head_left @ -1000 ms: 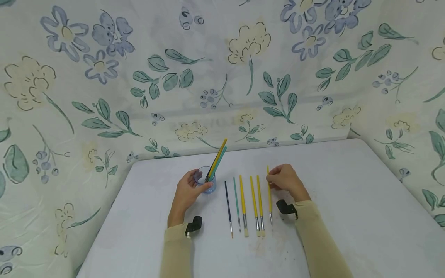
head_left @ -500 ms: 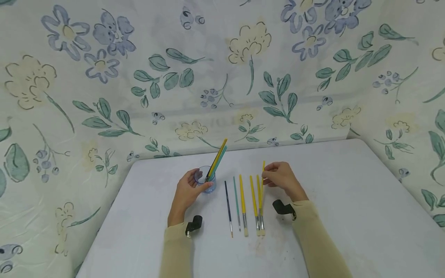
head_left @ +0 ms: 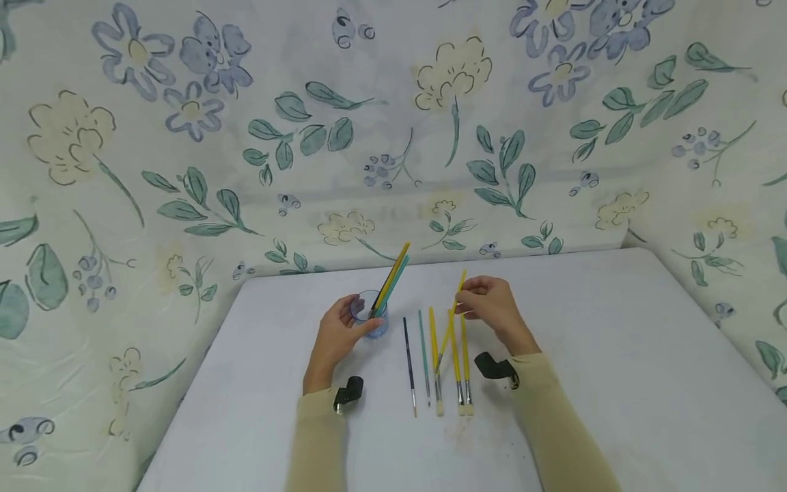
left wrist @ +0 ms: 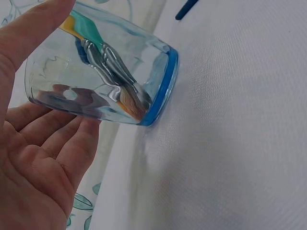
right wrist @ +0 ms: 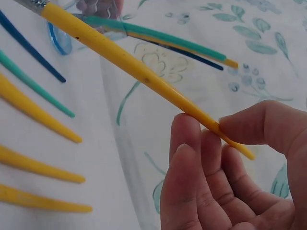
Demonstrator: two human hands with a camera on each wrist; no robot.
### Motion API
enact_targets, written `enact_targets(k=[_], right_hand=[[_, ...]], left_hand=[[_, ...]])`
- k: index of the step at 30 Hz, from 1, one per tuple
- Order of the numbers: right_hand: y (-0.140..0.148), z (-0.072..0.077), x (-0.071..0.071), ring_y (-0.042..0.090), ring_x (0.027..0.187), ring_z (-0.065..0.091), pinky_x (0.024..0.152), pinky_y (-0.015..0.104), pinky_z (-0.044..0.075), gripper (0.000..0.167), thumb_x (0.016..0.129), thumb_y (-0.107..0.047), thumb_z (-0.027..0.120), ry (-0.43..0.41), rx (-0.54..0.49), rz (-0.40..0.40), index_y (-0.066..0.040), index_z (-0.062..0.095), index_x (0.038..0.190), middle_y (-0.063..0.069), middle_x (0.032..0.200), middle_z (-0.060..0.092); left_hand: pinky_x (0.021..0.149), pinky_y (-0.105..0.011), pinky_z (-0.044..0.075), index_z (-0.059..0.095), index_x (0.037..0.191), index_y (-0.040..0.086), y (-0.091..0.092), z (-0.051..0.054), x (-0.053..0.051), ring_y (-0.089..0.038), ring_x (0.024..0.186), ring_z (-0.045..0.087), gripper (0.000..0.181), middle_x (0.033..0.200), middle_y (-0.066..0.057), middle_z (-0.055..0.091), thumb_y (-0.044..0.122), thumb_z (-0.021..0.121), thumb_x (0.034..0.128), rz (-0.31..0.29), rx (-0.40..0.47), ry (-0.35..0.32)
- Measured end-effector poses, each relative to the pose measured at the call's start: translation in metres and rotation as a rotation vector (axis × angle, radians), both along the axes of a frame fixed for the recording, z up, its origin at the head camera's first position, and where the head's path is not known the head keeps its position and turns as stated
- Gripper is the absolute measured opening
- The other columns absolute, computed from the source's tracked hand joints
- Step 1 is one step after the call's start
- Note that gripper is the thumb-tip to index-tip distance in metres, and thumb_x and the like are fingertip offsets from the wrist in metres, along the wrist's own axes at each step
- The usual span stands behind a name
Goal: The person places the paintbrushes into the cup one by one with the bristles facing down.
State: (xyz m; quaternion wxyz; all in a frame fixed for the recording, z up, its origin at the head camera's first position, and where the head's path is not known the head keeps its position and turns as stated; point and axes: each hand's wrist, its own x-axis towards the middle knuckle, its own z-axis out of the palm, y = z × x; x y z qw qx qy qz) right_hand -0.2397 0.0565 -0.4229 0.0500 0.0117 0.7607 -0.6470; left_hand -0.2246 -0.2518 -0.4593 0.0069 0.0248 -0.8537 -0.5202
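Note:
My left hand (head_left: 337, 336) grips a clear glass (head_left: 379, 326) with a blue base, thumb on one side and fingers around the other. Several brushes with yellow, teal and dark handles (head_left: 393, 279) lean inside it, bristles down, as the left wrist view (left wrist: 117, 79) shows. My right hand (head_left: 494, 309) pinches a yellow brush (right wrist: 144, 76) near its handle end between thumb and fingers. That brush slants over the row, its metal end toward the lower left. Below it lie a dark blue brush (head_left: 409, 362), a teal brush (head_left: 424, 355) and three yellow ones (head_left: 465, 355).
A white table (head_left: 615, 355) carries everything, with small dark specks and a faint stain near the brush tips. Behind its back edge hangs a floral cloth (head_left: 393, 198). A black wrist camera (head_left: 349, 391) sits at my left sleeve, another (head_left: 494, 367) at my right.
My right hand has lifted the rightmost yellow brush and moved it left across the others, tilting it. My left hand stays on the glass. The head view has shifted slightly.

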Motion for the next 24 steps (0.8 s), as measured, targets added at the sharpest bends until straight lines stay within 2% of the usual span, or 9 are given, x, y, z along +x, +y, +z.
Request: enact_targets(k=[11, 18, 24], right_hand=[[-0.026, 0.018, -0.007, 0.015, 0.077, 0.076, 0.076, 0.028, 0.067, 0.023, 0.093, -0.014, 0.07, 0.061, -0.106, -0.02, 0.0, 0.065, 0.111, 0.013, 0.098, 0.075], [-0.043, 0.025, -0.009, 0.014, 0.072, 0.075, 0.072, 0.028, 0.067, 0.018, 0.091, -0.006, 0.07, 0.083, -0.189, -0.015, 0.001, 0.063, 0.105, 0.01, 0.092, 0.073], [-0.056, 0.029, -0.012, 0.015, 0.074, 0.076, 0.074, 0.028, 0.068, 0.017, 0.09, -0.006, 0.071, 0.096, -0.18, -0.024, -0.001, 0.064, 0.104, 0.01, 0.093, 0.073]], left_hand=[[0.127, -0.042, 0.036, 0.041, 0.155, 0.007, 0.002, 0.002, -0.002, -0.032, 0.15, 0.047, 0.089, 0.155, -0.017, 0.054, 0.037, 0.087, 0.0842, 0.01, 0.001, -0.003], [0.128, -0.042, 0.036, 0.042, 0.155, 0.007, 0.004, 0.003, 0.0, -0.032, 0.15, 0.046, 0.089, 0.155, -0.017, 0.054, 0.036, 0.087, 0.0839, 0.019, 0.007, -0.008], [0.128, -0.042, 0.036, 0.041, 0.155, 0.006, 0.004, 0.003, 0.0, -0.033, 0.151, 0.045, 0.089, 0.156, -0.019, 0.052, 0.035, 0.087, 0.0842, 0.019, 0.005, -0.004]])
